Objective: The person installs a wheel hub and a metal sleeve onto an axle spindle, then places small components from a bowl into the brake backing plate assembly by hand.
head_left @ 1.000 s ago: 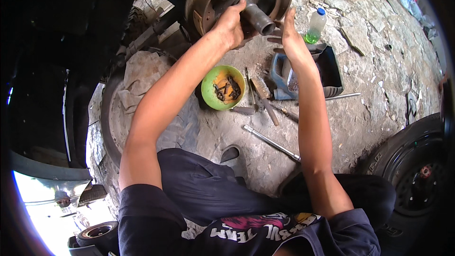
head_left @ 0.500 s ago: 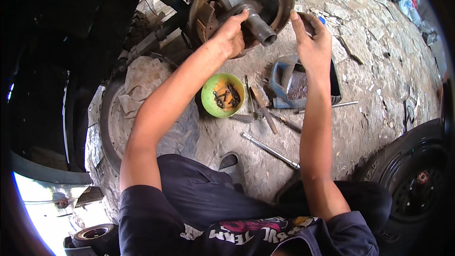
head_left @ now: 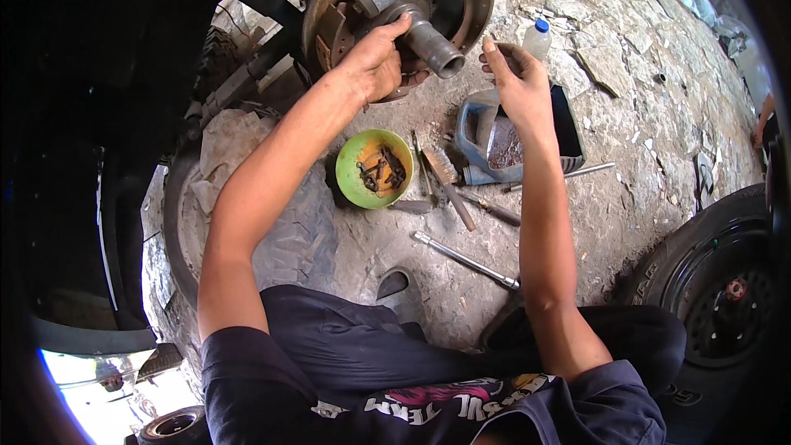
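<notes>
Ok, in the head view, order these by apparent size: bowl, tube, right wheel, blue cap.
1. Right wheel, though partly lost at the dark edge
2. Bowl
3. Tube
4. Blue cap

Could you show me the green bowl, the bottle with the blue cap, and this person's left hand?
Green bowl (head_left: 348, 175): head view, left side of its wall.
Bottle (head_left: 537, 41): head view, on its clear body.
Left hand (head_left: 376, 64): head view, back of the hand.

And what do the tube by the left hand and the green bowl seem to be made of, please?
The tube: bare metal, probably steel, from its smooth grey sheen. The green bowl: probably plastic, smooth, from its bright colour and thin rim; painted metal is possible.
</notes>
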Demonstrator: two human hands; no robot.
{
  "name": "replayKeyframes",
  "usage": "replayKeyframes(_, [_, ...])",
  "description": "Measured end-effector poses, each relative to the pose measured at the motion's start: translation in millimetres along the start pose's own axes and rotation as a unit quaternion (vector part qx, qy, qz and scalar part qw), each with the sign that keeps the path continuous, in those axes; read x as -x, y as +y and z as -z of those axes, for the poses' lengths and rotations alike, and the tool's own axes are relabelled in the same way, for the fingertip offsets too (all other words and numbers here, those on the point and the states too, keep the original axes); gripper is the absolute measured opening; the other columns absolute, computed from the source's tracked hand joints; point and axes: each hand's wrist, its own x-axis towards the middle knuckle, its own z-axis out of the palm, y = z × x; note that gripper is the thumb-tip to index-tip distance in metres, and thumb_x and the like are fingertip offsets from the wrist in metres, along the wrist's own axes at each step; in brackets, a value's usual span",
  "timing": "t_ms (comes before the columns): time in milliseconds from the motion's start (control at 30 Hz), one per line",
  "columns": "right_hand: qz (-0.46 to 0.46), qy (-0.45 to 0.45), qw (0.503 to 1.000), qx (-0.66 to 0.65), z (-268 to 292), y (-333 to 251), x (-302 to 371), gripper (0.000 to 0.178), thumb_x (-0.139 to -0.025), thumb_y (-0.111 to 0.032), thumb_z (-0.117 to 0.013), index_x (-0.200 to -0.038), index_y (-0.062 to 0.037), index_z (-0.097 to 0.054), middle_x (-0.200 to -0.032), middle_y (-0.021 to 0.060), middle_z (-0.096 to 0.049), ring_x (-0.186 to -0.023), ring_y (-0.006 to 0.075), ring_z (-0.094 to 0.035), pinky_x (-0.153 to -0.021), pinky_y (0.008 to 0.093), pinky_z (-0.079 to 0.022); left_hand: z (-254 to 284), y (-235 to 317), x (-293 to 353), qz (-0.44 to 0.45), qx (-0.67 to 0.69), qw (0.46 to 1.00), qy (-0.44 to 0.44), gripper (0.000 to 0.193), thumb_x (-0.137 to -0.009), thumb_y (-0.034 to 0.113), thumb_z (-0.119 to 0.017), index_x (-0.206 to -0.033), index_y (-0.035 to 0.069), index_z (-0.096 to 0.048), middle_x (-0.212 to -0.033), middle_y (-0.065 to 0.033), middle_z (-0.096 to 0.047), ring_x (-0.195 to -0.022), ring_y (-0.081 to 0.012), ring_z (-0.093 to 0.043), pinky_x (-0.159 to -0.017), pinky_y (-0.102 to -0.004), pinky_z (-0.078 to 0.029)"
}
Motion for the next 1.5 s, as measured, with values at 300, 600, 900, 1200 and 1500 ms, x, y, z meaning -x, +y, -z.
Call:
replayKeyframes(300, [-0.020, -0.064, 0.994, 0.087, -14.1, 46.4, -6.4, 0.039, -0.090, -0.031, -0.071, -0.094, 0.0074, -0.071, -0.071, 0.0078, -0.065, -0.068, 0.0127, -0.057, -0.065, 0.0313, -0.048, -1.4, -3.3, 0.8, -0.021, -0.026, 0.999, 0.004, 0.049, -0.099, 0.048, -0.054, -0.132, 0.012, -0.048, -0.119, -0.0096, -0.061, -0.104, -0.0247, -0.061, -0.088, -0.0423, -0.050])
replayKeyframes(600, [0.028, -0.285, 0.927, 0.241, -67.8, 153.1, 21.8, 0.020, -0.077, -0.015, -0.075, -0.092, -0.0025, -0.076, -0.088, 0.0193, -0.073, -0.085, 0.0300, -0.073, -0.078, 0.0376, -0.057, 5.8, -2.2, -9.5, 0.052, 0.042, 0.998, -0.002, 0.044, -0.099, 0.053, -0.051, -0.126, 0.019, -0.054, -0.114, -0.0067, -0.065, -0.102, -0.0206, -0.064, -0.084, -0.0399, -0.050])
replayKeyframes(900, [0.036, -0.203, 0.934, 0.291, -129.8, 196.8, 110.8, 0.045, -0.081, -0.025, -0.077, -0.100, 0.0095, -0.053, -0.084, 0.0309, -0.067, -0.084, 0.0488, -0.066, -0.076, 0.0508, -0.055, 4.6, -5.7, -12.3, 0.031, 0.061, 0.997, -0.022, 0.038, -0.100, 0.049, -0.051, -0.119, 0.016, -0.057, -0.105, -0.0067, -0.067, -0.092, -0.0203, -0.066, -0.075, -0.0367, -0.053])
replayKeyframes(1200, [-0.058, -0.309, 0.893, 0.322, -124.8, 225.1, 90.0, 0.038, -0.083, -0.025, -0.068, -0.092, 0.0123, -0.066, -0.094, 0.0338, -0.066, -0.093, 0.0454, -0.067, -0.086, 0.0464, -0.055, -3.8, -1.7, -10.6, 0.018, 0.047, 0.999, 0.005, 0.034, -0.101, 0.046, -0.052, -0.120, 0.018, -0.056, -0.105, -0.0060, -0.066, -0.093, -0.0191, -0.064, -0.073, -0.0357, -0.052])
replayKeyframes(1500, [0.045, -0.521, 0.788, 0.324, 2.6, 161.0, -17.8, 0.029, -0.084, -0.016, -0.057, -0.094, 0.0101, -0.066, -0.079, 0.0244, -0.070, -0.071, 0.0305, -0.073, -0.065, 0.0407, -0.059, 6.6, -8.0, -15.1, 0.002, 0.029, 0.999, -0.012, 0.042, -0.098, 0.048, -0.056, -0.126, 0.017, -0.052, -0.112, -0.0064, -0.064, -0.098, -0.0207, -0.064, -0.079, -0.0383, -0.051])
